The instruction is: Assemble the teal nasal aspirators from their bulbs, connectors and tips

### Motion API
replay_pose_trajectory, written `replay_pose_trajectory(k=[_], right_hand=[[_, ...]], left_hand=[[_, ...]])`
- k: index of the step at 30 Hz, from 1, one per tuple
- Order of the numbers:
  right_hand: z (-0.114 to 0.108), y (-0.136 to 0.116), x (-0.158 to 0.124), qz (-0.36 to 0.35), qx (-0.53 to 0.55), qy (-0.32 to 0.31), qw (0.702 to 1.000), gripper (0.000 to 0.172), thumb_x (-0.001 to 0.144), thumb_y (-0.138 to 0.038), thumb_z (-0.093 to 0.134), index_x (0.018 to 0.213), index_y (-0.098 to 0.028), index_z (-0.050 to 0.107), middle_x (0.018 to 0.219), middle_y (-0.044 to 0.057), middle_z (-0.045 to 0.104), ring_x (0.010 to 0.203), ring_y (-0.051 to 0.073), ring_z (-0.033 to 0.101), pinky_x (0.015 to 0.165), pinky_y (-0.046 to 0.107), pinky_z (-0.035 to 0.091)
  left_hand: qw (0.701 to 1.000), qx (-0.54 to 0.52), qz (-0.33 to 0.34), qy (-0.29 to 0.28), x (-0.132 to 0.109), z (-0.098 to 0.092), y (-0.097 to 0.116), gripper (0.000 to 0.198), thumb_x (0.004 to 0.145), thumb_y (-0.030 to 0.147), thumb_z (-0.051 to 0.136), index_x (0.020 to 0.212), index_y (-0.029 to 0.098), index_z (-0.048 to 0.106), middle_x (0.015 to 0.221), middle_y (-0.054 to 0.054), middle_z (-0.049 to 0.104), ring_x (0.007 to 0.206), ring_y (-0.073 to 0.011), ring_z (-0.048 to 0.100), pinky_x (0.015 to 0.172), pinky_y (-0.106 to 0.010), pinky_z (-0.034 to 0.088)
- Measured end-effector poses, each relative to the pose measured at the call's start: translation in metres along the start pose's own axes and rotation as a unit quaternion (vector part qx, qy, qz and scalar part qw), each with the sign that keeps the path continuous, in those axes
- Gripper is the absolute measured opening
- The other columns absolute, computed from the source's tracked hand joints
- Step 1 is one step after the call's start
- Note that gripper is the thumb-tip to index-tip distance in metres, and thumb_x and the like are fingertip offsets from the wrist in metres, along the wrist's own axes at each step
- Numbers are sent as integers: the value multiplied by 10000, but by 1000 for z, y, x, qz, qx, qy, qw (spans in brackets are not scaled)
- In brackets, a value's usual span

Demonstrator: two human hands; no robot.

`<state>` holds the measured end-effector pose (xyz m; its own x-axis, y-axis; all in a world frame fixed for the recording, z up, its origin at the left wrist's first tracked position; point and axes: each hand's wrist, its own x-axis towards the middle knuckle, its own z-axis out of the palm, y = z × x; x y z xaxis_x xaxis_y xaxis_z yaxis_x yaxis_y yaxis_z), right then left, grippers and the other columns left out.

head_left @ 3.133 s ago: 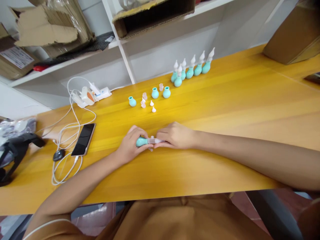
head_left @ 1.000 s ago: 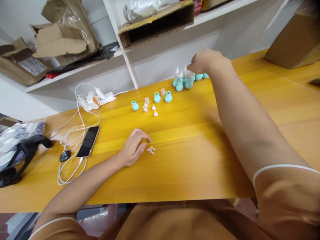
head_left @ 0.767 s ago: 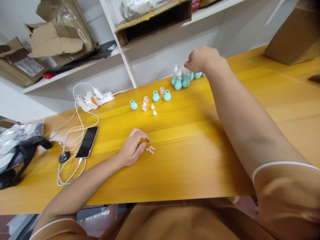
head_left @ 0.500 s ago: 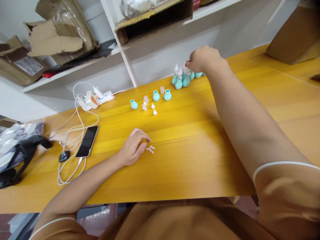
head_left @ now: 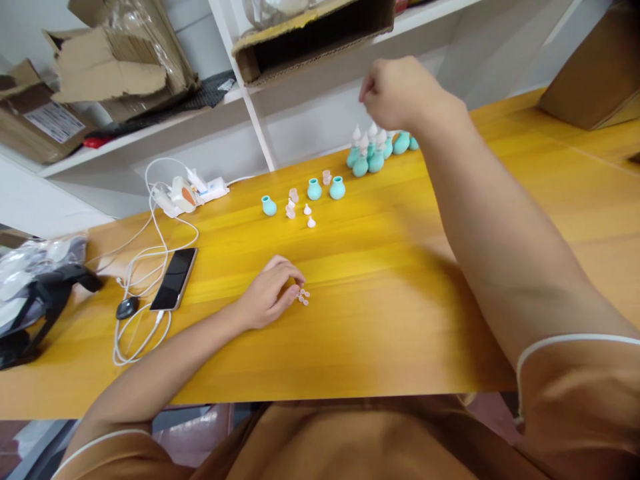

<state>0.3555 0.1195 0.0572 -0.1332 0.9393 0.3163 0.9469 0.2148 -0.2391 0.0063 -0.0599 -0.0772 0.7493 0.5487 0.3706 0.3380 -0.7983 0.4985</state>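
Observation:
My left hand (head_left: 270,293) rests on the table with its fingers curled. A small gap shows between thumb and forefinger, right beside several small clear discs (head_left: 303,297). My right hand (head_left: 395,93) is raised over the back of the table, fingers bent together, with nothing visible in them. Below it stands a group of turquoise bulbs (head_left: 360,167), several topped with pale pointed tips (head_left: 373,131). Farther left are three open turquoise bulbs, one (head_left: 269,206) tilted. Near them lie clear collars (head_left: 293,195) and small white cone-shaped pieces (head_left: 311,222).
A phone (head_left: 174,280) and white cables (head_left: 125,347) lie at left, by a power strip (head_left: 213,190). A black headset-like object (head_left: 45,300) sits at the far left. Cardboard boxes stand on the shelf (head_left: 315,47) and at the right table end (head_left: 590,87).
My right hand has lifted up from the bulb group, leaving a pale tip visible where it was. My left hand has shifted slightly toward the discs.

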Motion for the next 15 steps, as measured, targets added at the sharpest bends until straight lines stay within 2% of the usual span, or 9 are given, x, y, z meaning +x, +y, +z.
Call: replay_pose_trajectory(k=[1, 3, 5, 7, 12, 15], right_hand=[[3, -10, -1, -12, 6, -22, 1000, 394, 1099, -98, 403, 1340, 44, 680, 1330, 326, 690, 1309, 314, 637, 1051, 451, 446], [14, -29, -2, -50, 25, -108, 993, 295, 1052, -110, 555, 1239, -3, 757, 1104, 193, 787, 1028, 197, 713, 914, 345, 473], [32, -47, -2, -92, 38, -201, 975, 247, 1020, -148, 656, 1179, -14, 789, 905, 87, 792, 823, 105, 685, 822, 284, 451], [53, -62, -2, -131, 29, -249, 959, 232, 1009, -186, 703, 1144, -27, 805, 830, 30, 770, 760, 71, 668, 796, 253, 434], [96, -87, -4, -215, -44, -241, 945, 136, 901, -172, 831, 955, -48, 817, 788, 17, 756, 768, 98, 691, 767, 244, 434], [112, -92, -4, -218, -67, -237, 944, 242, 927, -222, 807, 874, 12, 781, 762, 24, 736, 816, 110, 702, 782, 261, 427]], left_hand=[[1000, 5, 1, -8, 1, 0, 1, 108, 1075, 243, 537, 1153, 213, 605, 995, -72, 703, 1004, -240, 589, 953, -405, 511], [1000, 20, 7, -22, 2, 1, 2, 119, 1020, 197, 581, 1136, 215, 600, 991, -69, 702, 996, -244, 588, 952, -410, 523], [999, 31, 15, -31, 2, 0, 3, 195, 952, 156, 614, 1136, 217, 601, 1005, -71, 705, 993, -248, 591, 955, -421, 535], [998, 34, 21, -40, 3, 0, 4, 288, 882, 136, 641, 1157, 216, 605, 1036, -77, 709, 1003, -253, 598, 962, -433, 543], [997, 36, 31, -62, 3, -1, 4, 391, 810, 131, 673, 1186, 218, 612, 1071, -78, 706, 1025, -258, 604, 983, -446, 547], [996, 38, 39, -76, 4, -1, 6, 371, 824, 131, 689, 1178, 223, 620, 1074, -73, 707, 1030, -249, 613, 995, -440, 542]])
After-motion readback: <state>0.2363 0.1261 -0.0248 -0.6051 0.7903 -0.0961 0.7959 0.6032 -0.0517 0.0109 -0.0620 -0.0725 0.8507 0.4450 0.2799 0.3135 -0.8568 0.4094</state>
